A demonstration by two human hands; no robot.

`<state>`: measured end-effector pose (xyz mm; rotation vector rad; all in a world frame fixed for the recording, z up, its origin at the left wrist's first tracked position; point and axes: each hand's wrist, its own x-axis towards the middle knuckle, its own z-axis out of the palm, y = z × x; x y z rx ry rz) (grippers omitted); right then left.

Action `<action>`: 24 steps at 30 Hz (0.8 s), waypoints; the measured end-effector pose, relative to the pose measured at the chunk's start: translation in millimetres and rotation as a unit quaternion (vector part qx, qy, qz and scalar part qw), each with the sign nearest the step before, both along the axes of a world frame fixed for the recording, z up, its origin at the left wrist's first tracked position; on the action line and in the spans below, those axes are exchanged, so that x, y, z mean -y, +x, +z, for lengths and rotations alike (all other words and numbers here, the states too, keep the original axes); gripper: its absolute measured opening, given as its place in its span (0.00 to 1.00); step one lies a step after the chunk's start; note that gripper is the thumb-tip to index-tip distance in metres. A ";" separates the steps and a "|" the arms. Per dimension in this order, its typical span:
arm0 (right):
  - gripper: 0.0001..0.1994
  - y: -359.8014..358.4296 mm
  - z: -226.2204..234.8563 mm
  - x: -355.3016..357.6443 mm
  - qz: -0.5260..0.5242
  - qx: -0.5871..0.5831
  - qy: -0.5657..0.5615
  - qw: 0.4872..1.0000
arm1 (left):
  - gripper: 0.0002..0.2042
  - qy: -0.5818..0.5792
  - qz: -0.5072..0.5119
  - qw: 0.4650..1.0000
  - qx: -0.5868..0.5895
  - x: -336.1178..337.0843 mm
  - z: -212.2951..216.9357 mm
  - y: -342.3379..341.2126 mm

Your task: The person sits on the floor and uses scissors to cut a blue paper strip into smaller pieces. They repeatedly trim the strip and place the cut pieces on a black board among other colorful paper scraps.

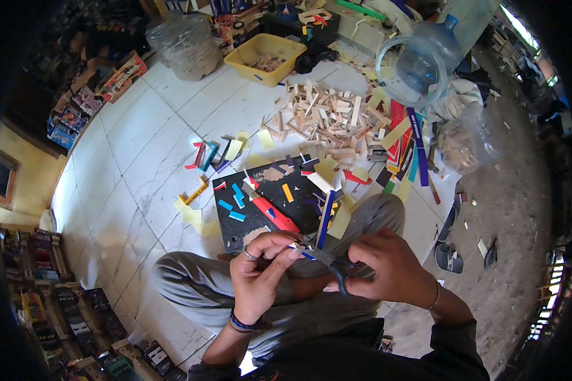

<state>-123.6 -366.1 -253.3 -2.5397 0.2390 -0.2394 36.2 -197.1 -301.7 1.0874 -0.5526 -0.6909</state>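
so, step in hand: cutting a thin blue strip (325, 219) with scissors (332, 265), held over the lap, just off the near edge of the black board (264, 223).
left hand (260, 273): thumb and fingers pressed together in a pinch on the near end of the blue strip, ring on one finger, cords round the wrist.
right hand (388, 270): fingers curled tight through and round the dark scissor handles; how far the blades stand apart i cannot tell, the fingers crowd them.
where the strip is: it rises from the pinch and slants up over the near right corner of the board, free end in the air.
doing it well, as i judge: keep the pinch close to the blades so the strip does not flex, hold it square across them, and let the offcut drop onto the board rather than the lap.
risk, as i judge: left fingertips sit very near the blades; a twist of the strip would give a slanted cut.
on the board: a red strip (270, 214), short blue and yellow bits, pale scraps.
beyond the far edge: a heap of pale wooden pieces (327, 117) on the white tiled floor (140, 146), a yellow tub (265, 58) farther off.
to the right: a clear water jug (419, 63) on its side.
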 end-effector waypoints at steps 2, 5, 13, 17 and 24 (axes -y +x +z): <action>0.19 -2.2 0.7 -0.7 0.008 -0.027 0.018 0.999 | 0.09 0.005 0.006 1.000 -0.008 0.2 -0.9 0.2; 0.18 -6.7 0.8 -1.9 0.016 -0.053 0.024 0.998 | 0.09 0.033 0.014 0.999 -0.001 -0.1 -2.2 -0.3; 0.18 -6.9 -9.5 -1.6 0.001 -0.047 0.018 0.999 | 0.07 0.040 0.029 0.997 -0.053 16.9 -1.8 4.4; 0.17 -2.4 -6.6 0.2 -0.009 -0.074 0.046 0.996 | 0.06 0.048 -0.007 0.998 -0.049 18.9 1.4 10.5; 0.17 12.6 -1.9 8.4 -0.039 0.014 0.093 0.995 | 0.07 0.014 0.025 0.997 -0.065 28.1 -3.4 26.6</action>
